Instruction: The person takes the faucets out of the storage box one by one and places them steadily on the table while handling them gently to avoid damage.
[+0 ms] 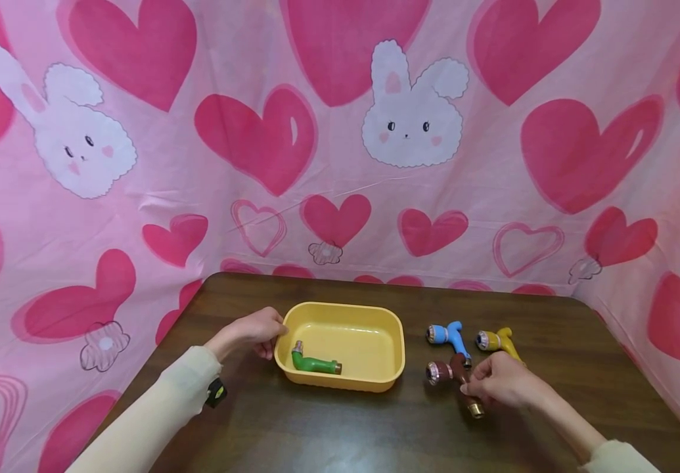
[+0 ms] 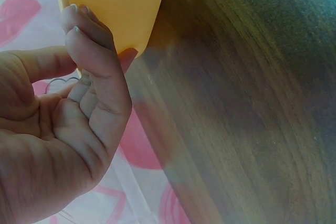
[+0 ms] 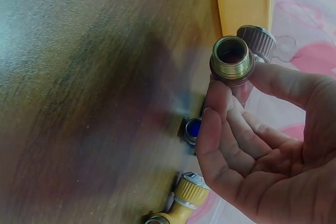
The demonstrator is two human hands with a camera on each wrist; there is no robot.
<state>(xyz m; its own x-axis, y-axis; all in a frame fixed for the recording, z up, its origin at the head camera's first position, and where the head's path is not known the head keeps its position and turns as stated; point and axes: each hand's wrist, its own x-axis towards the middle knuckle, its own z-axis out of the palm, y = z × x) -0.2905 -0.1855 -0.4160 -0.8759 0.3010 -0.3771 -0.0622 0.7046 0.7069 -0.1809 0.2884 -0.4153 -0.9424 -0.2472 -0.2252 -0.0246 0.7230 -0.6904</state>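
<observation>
My left hand (image 1: 257,328) grips the left rim of a yellow plastic basin (image 1: 345,382); in the left wrist view its fingers curl at the basin's edge. A green faucet (image 1: 316,364) lies inside, by the front left wall. To the right of the basin, my right hand (image 1: 502,381) pinches a brown faucet (image 1: 459,369) between thumb and fingers. The right wrist view shows the faucet's brass threaded end (image 3: 231,64) facing the camera. Beyond that hand lie a blue faucet (image 1: 452,335) and a yellow faucet (image 1: 497,340), the latter partly hidden by the hand.
Everything stands on a dark brown wooden table (image 1: 316,433). A pink cloth (image 1: 340,177) with hearts and rabbit faces hangs behind the table and along its sides. A dark device (image 1: 216,393) sits at the left wrist.
</observation>
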